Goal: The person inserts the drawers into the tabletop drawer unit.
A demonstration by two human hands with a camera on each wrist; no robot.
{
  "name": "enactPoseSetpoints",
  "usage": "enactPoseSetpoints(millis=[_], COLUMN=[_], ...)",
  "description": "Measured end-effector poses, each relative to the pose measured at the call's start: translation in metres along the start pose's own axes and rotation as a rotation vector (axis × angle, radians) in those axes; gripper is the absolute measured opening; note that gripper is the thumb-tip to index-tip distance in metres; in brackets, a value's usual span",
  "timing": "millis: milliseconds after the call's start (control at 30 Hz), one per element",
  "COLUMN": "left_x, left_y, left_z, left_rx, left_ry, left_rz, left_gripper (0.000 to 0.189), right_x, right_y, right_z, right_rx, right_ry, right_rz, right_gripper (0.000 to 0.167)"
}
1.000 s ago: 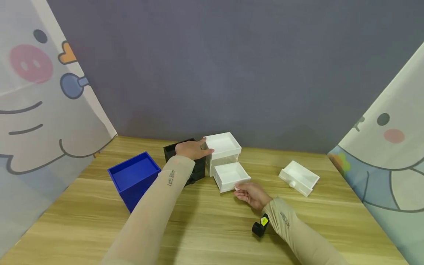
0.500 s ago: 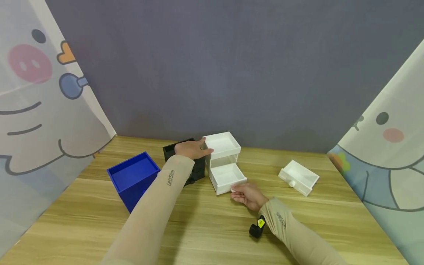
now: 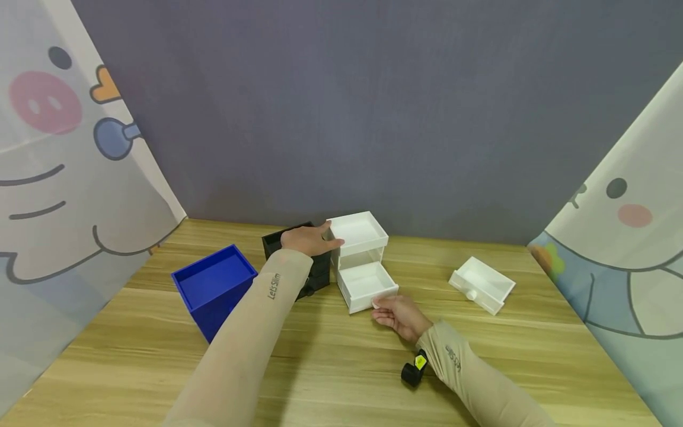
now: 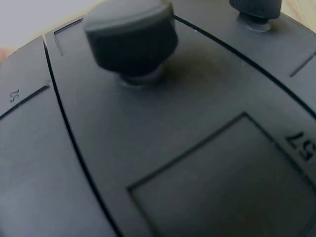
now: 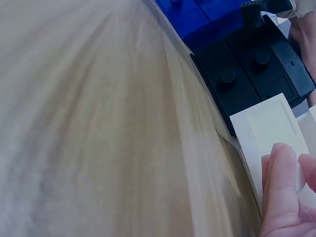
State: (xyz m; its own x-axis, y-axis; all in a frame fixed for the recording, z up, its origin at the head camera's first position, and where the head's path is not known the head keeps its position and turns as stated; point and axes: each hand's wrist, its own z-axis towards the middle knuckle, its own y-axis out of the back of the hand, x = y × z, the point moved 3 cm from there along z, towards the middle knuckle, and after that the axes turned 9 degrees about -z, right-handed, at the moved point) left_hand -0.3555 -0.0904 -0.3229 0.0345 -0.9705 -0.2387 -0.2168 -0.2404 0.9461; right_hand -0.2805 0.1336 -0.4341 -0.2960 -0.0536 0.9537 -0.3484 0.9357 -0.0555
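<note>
A small white drawer cabinet [image 3: 364, 244] stands on the wooden table, its upper slot bare. In front of its lower part sits a white drawer [image 3: 367, 280], sticking out toward me; how deep its back end goes in is hidden. My right hand [image 3: 402, 317] pinches the knob [image 5: 299, 178] on the drawer's front between thumb and fingers. At the cabinet's upper left edge, my left hand [image 3: 305, 241] rests with thumb and a finger spread; its other fingers are hidden. That hand is above the black drawer cabinet [image 3: 321, 270], whose knobs [image 4: 133, 42] fill the left wrist view.
A blue drawer cabinet [image 3: 213, 317] stands at the left, partly behind the left sleeve. To the right lies a loose white drawer [image 3: 488, 281] with a round knob. A grey backdrop [image 3: 363, 118] closes off the table's [image 3: 341, 367] far side.
Over the first half second, my right hand shifts the white drawer slightly left, in line with the cabinet's lower part. Since then both hands and the drawer have stayed nearly still.
</note>
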Motion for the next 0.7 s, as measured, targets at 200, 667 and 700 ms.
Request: enactPoseSetpoints(millis=[200, 667, 700], left_x=[-0.0018, 0.0006, 0.0006], left_y=[0.0018, -0.0026, -0.0024], left_z=[-0.0027, 0.0044, 0.0041], left_rx=[-0.008, 0.005, 0.002], left_ry=[-0.003, 0.025, 0.025], left_rz=[0.003, 0.002, 0.0], left_gripper=[0.079, 0.08, 0.08], right_x=[0.0017, 0.0013, 0.0015], right_y=[-0.0004, 0.0017, 0.0022], right_z=[-0.0002, 0.002, 0.0022], right_rx=[-0.023, -0.047, -0.047], right_ry=[0.007, 0.02, 0.021], right_rz=[-0.005, 0.005, 0.003], right_gripper=[0.009, 0.008, 0.008])
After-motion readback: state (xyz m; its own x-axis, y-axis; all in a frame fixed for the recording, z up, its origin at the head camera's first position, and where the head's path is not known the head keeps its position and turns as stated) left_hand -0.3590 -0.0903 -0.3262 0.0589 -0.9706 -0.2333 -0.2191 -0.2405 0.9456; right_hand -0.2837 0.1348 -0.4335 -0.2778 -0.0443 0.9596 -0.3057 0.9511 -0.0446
